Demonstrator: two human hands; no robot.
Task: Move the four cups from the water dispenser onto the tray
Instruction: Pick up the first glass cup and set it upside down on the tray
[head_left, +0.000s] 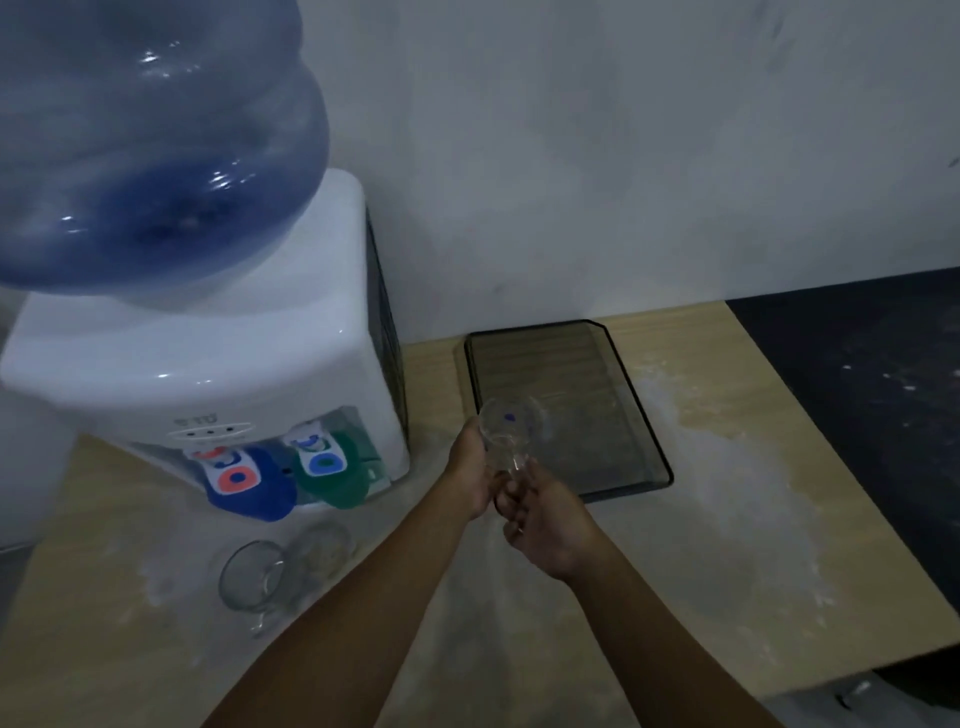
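A clear glass cup (506, 422) with a small blue mark is held over the near left corner of the smoked transparent tray (631, 389). My left hand (470, 470) wraps its side. My right hand (545, 519) pinches the cup's handle from below. Two more clear glass cups stand on the table in front of the water dispenser (208, 374): one cup (252, 574) nearer me with a handle, and another cup (322, 545) just behind it to the right. The tray holds nothing.
The dispenser carries a large blue bottle (150, 145) and has a blue tap (244, 480) and a green tap (332, 467). The wooden table (727, 519) ends at the right over a dark floor (872, 374). A grey wall stands behind.
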